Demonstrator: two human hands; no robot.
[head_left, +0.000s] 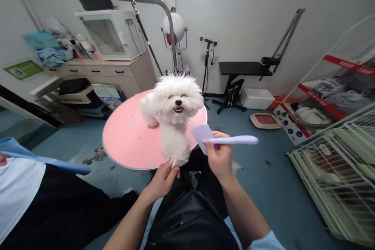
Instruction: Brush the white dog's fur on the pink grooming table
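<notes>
A white bichon-type dog is up on the round pink grooming table, facing the person, one foreleg reaching out to the near rim! The left hand is the closer one, thumb and fingers pinched on the paw. Apart from it, the right hand grips a lilac slicker brush, handle pointing rightward, roughly across the leg's line, its flat head just right of the foreleg; whether they touch, I can't tell.
</notes>
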